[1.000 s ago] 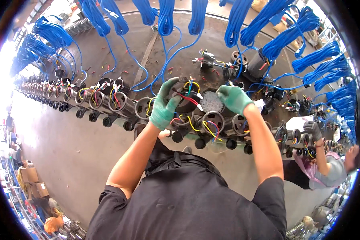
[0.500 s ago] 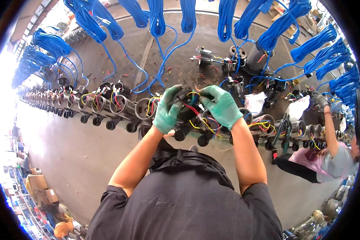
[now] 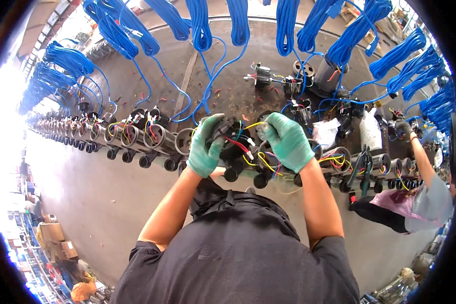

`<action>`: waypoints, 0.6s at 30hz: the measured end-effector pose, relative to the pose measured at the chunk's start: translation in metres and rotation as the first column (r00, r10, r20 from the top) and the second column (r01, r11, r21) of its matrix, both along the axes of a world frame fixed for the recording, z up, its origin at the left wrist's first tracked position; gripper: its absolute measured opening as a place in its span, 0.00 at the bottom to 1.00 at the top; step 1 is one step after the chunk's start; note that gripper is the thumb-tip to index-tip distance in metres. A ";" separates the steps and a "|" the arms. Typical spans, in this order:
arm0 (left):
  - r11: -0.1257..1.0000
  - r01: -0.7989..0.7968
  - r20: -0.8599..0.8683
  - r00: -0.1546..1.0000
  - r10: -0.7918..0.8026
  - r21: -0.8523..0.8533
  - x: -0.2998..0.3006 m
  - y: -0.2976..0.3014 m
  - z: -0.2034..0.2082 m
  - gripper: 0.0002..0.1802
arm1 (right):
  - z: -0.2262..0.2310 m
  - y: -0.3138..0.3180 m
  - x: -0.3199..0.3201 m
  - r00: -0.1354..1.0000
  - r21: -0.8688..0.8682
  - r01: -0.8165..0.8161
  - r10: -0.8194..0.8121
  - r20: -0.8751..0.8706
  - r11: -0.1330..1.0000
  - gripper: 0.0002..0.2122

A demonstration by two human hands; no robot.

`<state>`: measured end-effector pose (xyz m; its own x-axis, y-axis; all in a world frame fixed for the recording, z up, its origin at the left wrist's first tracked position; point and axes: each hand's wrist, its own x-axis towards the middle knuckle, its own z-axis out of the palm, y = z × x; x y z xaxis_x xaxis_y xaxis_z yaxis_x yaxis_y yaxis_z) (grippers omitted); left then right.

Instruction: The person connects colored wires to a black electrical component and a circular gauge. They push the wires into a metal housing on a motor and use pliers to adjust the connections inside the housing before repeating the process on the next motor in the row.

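Note:
In a green-coated glove, my left hand is closed around a dark wired part above the row of grey tubes. Red, yellow and green wires come out of this part, and a red wire with a white end droops below it. My right hand, gloved alike, is closed with its fingertips at the end of a yellow wire that stretches across from the left-hand part. A dark roundish piece shows by those fingertips, partly hidden. Underneath, an open grey tube and others hold coloured wires.
Coiled blue cables hang along the far side, their ends running onto the dark worktable. Black wired parts, white bags and green-handled pliers lie to the right. A co-worker's gloved hand works at the far right.
My hands have moved apart, the right one shifting right, and the yellow wire now spans the gap. The white bag by the co-worker now stands more upright.

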<state>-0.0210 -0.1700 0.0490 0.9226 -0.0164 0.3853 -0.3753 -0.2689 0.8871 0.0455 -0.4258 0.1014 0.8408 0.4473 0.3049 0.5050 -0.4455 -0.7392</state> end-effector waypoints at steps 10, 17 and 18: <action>0.998 -0.008 -0.090 0.996 0.003 -0.054 -0.022 0.003 0.038 0.30 | -0.006 -0.009 0.041 0.970 0.421 0.231 -0.173 -0.171 0.877 0.08; 0.927 -0.212 0.170 0.971 0.166 0.309 -0.024 -0.008 0.052 0.32 | 0.025 0.034 -0.017 0.996 0.000 -0.086 0.086 0.022 0.996 0.12; 0.890 -0.258 0.231 0.956 0.180 0.375 -0.024 -0.011 0.054 0.33 | 0.022 0.039 -0.022 0.990 -0.090 -0.054 0.065 0.128 0.994 0.13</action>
